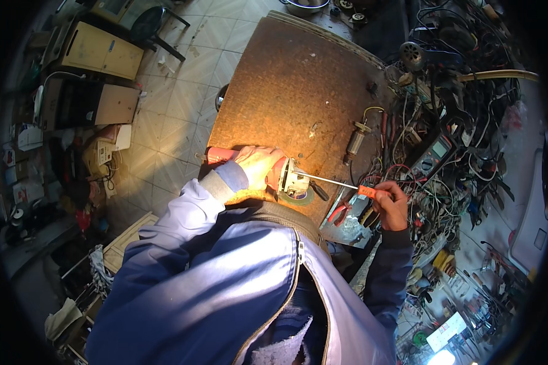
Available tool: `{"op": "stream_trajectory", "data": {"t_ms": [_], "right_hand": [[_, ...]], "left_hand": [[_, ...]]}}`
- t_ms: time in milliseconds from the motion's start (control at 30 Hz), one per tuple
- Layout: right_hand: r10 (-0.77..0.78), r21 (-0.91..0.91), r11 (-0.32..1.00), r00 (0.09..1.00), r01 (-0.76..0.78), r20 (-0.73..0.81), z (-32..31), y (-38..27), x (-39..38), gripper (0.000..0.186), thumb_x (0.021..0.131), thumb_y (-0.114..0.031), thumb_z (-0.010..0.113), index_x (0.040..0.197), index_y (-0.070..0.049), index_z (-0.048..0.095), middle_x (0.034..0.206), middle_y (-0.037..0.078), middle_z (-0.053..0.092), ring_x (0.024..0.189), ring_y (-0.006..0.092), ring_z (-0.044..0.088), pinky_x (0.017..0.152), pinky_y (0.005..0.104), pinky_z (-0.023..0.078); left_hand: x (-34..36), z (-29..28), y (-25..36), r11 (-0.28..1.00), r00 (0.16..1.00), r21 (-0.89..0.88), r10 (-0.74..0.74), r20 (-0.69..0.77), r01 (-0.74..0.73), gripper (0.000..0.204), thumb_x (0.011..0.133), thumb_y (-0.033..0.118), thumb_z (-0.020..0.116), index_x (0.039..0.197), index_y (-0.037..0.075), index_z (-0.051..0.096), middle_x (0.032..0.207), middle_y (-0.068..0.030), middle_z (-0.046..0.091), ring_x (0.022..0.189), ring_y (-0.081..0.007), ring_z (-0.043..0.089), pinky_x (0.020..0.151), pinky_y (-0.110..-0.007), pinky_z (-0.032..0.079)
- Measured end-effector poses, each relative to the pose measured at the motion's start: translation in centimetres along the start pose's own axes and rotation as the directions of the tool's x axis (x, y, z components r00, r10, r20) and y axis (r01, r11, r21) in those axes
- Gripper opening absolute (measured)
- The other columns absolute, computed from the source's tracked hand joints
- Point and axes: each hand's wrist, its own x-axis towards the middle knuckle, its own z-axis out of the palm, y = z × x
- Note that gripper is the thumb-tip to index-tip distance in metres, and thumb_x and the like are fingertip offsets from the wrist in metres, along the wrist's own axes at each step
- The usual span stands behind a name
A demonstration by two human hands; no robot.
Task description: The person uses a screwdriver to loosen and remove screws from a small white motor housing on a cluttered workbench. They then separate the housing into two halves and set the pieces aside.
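Note:
My left hand (259, 164) grips a red power tool body (220, 156) that lies on the brown workbench (292, 79), its open metal head (295, 182) turned to the right. My right hand (391, 205) holds a long screwdriver with an orange handle (368, 191). The screwdriver's thin shaft (329, 179) runs left and its tip reaches into the tool's head. A grey-green disc (304, 197) lies under the head.
A motor armature (356, 141) lies on the bench to the right, beside a multimeter (435, 152) and a tangle of wires (463, 115). Red-handled pliers (340, 213) lie near my right hand. Boxes and clutter (97, 55) fill the tiled floor at left.

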Motion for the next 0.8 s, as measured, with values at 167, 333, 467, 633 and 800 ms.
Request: {"op": "stream_trajectory", "data": {"t_ms": [167,333,467,633,800], "right_hand": [[0.294,-0.026,0.955,0.954,-0.296,-0.060,0.4,-2.6,0.7,0.022,0.092,-0.008,0.070,0.111,0.002,0.064,0.083,0.005,0.063,0.063,0.0117,0.057,0.058,0.0266,0.046],[-0.050,0.141,0.988,0.995,0.062,-0.087,1.1,0.2,0.5,0.025,0.093,-0.009,0.073,0.113,0.001,0.063,0.085,0.008,0.065,0.064,0.0134,0.060,0.054,0.0254,0.047],[0.237,0.129,0.963,0.972,-0.234,-0.004,1.4,-2.5,0.8,0.027,0.090,-0.005,0.073,0.114,0.001,0.061,0.089,0.008,0.065,0.066,0.0147,0.061,0.059,0.0277,0.050],[0.021,0.060,0.998,0.996,-0.027,0.089,-2.2,2.1,0.9,0.033,0.095,-0.015,0.072,0.120,0.003,0.060,0.092,0.010,0.067,0.063,0.0154,0.063,0.055,0.0284,0.050],[0.313,0.123,0.938,0.945,-0.323,0.097,-2.1,0.3,1.3,0.040,0.089,-0.007,0.073,0.125,0.003,0.058,0.099,0.012,0.068,0.073,0.0194,0.068,0.061,0.0297,0.053]], "left_hand": [[-0.1,-0.1,0.1,1.000,0.999,0.007,-0.025,0.032,0.024,0.073,0.070,0.023,0.088,0.133,0.011,0.054,0.122,-0.0163,0.067,0.117,-0.0393,0.064,0.097,-0.052,0.050],[0.0,0.2,-0.1,1.000,0.999,0.000,-0.015,0.039,0.015,0.069,0.072,0.024,0.087,0.133,0.011,0.055,0.123,-0.0157,0.067,0.117,-0.0386,0.064,0.098,-0.052,0.049],[-0.2,0.6,-0.2,1.000,0.999,-0.006,0.001,-0.034,-0.002,0.062,0.072,0.017,0.084,0.127,0.010,0.059,0.117,-0.0160,0.069,0.114,-0.0383,0.066,0.093,-0.052,0.052],[-0.2,0.6,-0.4,1.000,1.000,-0.025,-0.016,0.004,0.016,0.063,0.077,0.022,0.082,0.133,0.011,0.056,0.122,-0.0161,0.068,0.117,-0.0389,0.064,0.098,-0.052,0.049],[-0.1,0.7,-0.5,0.999,0.998,0.023,-0.050,0.045,0.049,0.069,0.073,0.023,0.085,0.134,0.012,0.056,0.122,-0.0162,0.067,0.117,-0.0387,0.064,0.097,-0.053,0.050]]}}
